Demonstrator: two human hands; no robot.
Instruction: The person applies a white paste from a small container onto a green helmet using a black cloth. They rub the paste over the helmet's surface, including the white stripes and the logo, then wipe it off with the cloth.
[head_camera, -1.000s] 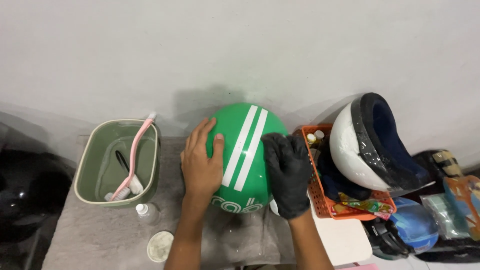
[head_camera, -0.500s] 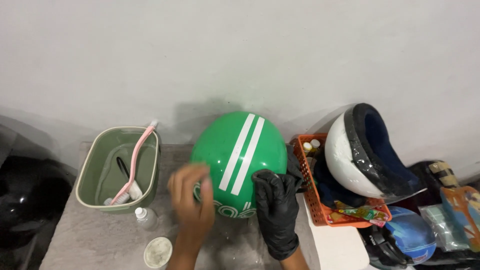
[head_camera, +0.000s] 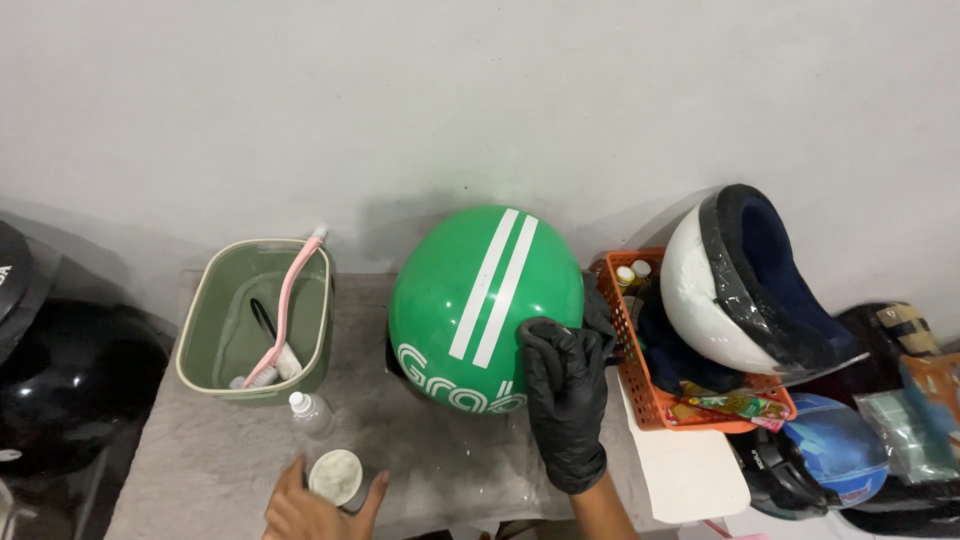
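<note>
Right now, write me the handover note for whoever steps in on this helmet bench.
Left hand: bare, grip closing around the small white-lidded jar at the near table edge.
Right hand: in a black glove, resting flat on the green helmet and steadying it.
Helmet sits dome up, mid table. Green tub to its left holds a pink brush; a small clear bottle stands beside the tub.
Done: helmet in place.
Left: jar lid is on; brush untouched.
</note>
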